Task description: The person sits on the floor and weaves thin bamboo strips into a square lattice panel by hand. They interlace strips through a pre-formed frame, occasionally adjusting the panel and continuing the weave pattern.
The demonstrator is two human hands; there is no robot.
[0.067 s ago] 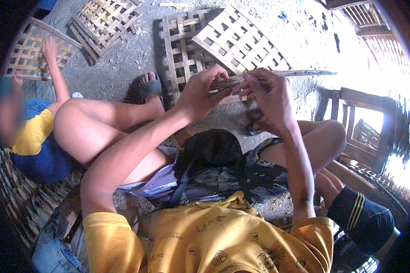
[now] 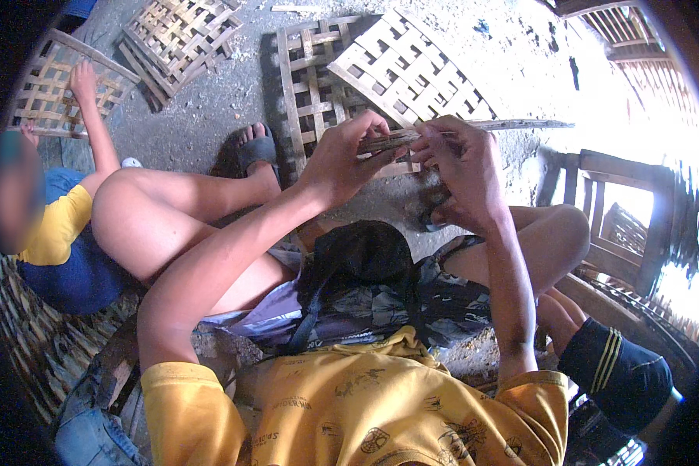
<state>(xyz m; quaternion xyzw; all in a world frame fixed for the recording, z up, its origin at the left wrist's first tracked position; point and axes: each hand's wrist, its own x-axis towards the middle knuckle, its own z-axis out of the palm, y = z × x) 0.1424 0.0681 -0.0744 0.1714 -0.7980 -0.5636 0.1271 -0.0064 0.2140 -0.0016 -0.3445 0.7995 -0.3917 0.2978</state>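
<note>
A bundle of thin, dry, brownish strips (image 2: 394,140), perhaps split bamboo, is held level above the floor in front of me. My left hand (image 2: 348,158) closes round its left end, the thumb below and the fingers curled over the top. My right hand (image 2: 467,167) pinches the bundle farther along between thumb and fingers. A long pointed end reaches out to the right past my right hand. Behind my hands lie two woven lattice panels, a pale one (image 2: 412,66) resting partly over a browner one (image 2: 312,78).
On my left a person in yellow and blue (image 2: 70,225) rests a hand on a framed lattice panel (image 2: 46,97). More panels (image 2: 182,35) are stacked at the far left. A wooden frame (image 2: 625,172) stands at right. Another person's dark-clothed leg (image 2: 613,373) is close on my right.
The fingers of my right hand have shifted slightly on the strips. At far left, the other person's hand has moved a little over the panel.
</note>
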